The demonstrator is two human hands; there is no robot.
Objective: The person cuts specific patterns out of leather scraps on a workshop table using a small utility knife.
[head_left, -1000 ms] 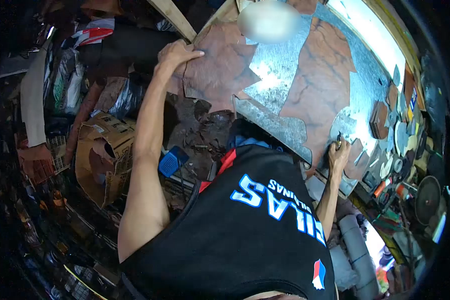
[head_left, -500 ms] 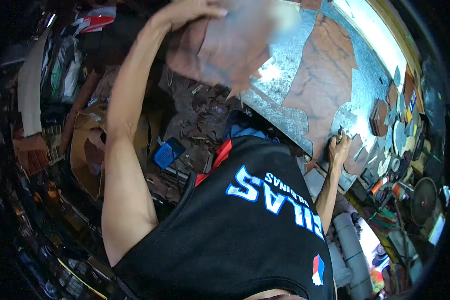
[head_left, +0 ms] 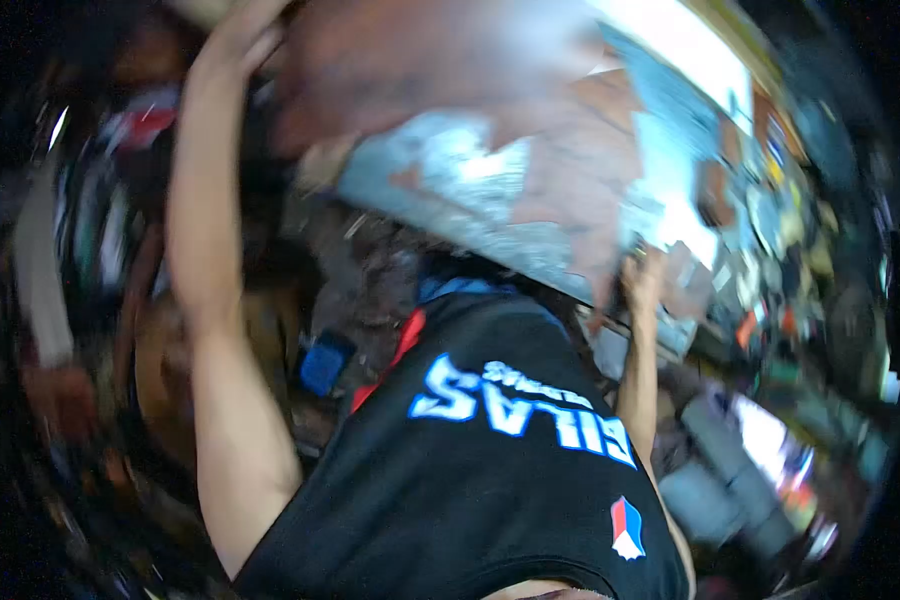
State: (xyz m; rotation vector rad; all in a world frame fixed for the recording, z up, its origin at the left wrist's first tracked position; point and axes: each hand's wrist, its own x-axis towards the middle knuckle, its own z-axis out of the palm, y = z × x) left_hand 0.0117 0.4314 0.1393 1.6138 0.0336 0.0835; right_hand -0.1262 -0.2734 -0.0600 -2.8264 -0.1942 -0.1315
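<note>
A large brown leather sheet (head_left: 400, 70), blurred by motion, stretches across the top of the view over a metal-topped table. My left hand (head_left: 245, 40) is at the sheet's left edge, with fingers closed on it and partly cut off by the frame. Another brown leather piece (head_left: 580, 165) with an irregular outline lies flat on the metal tabletop (head_left: 445, 205). Near the table's right front part, my right hand (head_left: 645, 275) is closed around a small dark pen-like tool (head_left: 638, 247), its tip too blurred to make out. Beside that hand lies a smaller brownish piece (head_left: 685, 275).
Cut pieces and small tools (head_left: 770, 220) crowd the table's right side. Grey rolls (head_left: 735, 465) stand at the lower right. A blue object (head_left: 325, 362) and scraps (head_left: 370, 265) are on the floor, left of my body. A bright panel (head_left: 680, 40) edges the table's far side.
My left hand has moved left, and the leather sheet now spreads wider across the top of the view. The whole view has shifted. My right hand stays near the table's front with its tool.
</note>
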